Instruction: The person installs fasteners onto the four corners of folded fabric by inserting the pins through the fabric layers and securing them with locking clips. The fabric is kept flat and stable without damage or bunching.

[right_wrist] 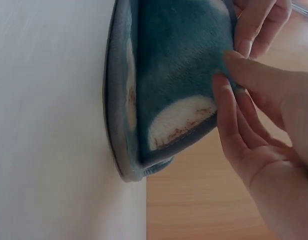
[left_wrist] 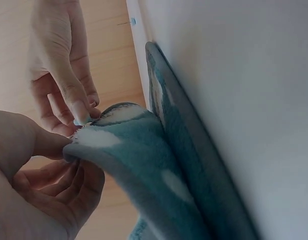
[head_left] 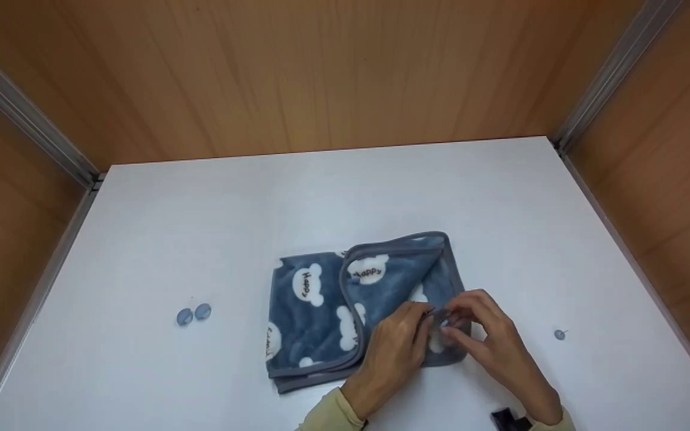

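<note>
A folded blue blanket (head_left: pixel 309 299) with white bear-shaped patches and a grey border lies on the white table. My left hand (head_left: pixel 396 341) pinches its edge near the right-hand corner, lifting that part off the table, as the left wrist view shows. Close beside it, my right hand (head_left: pixel 495 338) holds a small light-blue-headed pin (left_wrist: pixel 83 121) at the lifted cloth edge between thumb and fingers. The pin's shaft is hidden, so how far it is in the cloth cannot be told. In the right wrist view, the right fingers (right_wrist: pixel 226 100) touch the blanket (right_wrist: pixel 179 55).
Two round blue translucent pieces (head_left: pixel 184 316) lie left of the blanket. Another small blue pin (head_left: pixel 559 334) with a thin point lies to the right. Wooden panels (head_left: pixel 333 78) stand behind and at both sides of the table (head_left: pixel 141 239).
</note>
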The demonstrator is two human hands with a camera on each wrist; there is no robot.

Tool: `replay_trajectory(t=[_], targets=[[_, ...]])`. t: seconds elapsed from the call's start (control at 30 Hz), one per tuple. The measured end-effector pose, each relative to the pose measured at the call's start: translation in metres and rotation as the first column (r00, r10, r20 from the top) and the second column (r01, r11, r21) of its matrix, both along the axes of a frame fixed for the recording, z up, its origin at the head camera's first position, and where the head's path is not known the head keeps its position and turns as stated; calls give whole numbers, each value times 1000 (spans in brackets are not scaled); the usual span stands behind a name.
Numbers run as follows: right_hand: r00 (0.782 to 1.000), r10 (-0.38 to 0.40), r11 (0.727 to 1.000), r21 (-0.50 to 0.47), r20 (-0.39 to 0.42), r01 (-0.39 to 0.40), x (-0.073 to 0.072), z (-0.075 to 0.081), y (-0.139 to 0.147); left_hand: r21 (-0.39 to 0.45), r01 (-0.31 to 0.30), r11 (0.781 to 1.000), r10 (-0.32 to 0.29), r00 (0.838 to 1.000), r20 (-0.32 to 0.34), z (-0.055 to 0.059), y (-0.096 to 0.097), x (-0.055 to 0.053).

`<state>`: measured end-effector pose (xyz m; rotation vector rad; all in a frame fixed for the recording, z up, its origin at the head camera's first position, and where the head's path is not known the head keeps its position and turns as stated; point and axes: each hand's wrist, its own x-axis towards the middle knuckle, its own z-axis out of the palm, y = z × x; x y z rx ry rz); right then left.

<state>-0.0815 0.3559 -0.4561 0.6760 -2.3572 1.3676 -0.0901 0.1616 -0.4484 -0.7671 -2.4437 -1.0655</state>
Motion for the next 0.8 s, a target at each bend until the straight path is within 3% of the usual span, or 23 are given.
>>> replay_trajectory(t=[0.2, 0.37, 0.57, 0.8], targets=[[999, -34, 999, 40, -20, 35, 0, 0, 1, -50, 47, 998, -47, 999, 16, 3, 0, 2], [994, -38, 996, 79, -102, 46, -2, -4, 2, -59, 68, 996, -69, 998, -8, 2, 1, 3], [993, -31, 996, 75, -113, 40, -3, -5, 2, -49, 49, 998, -52, 997, -57, 2, -1, 3], [995, -39, 995, 83, -92, 46, -1, -4, 3, -24, -7, 1000, 7, 1000, -30, 10, -8, -3]])
